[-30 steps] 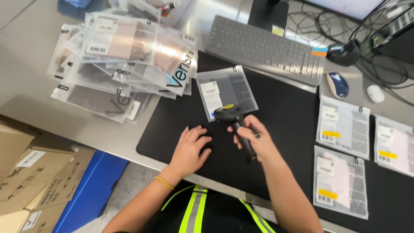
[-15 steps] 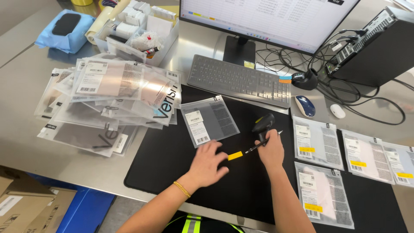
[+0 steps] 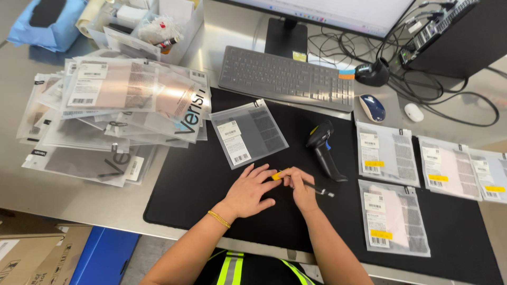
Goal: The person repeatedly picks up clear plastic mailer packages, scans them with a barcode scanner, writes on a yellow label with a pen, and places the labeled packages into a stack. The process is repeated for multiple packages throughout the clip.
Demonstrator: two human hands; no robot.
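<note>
monitor (image 3: 327, 13) cropped above, yellow sticker (image 3: 277, 176) mostly hidden
</note>
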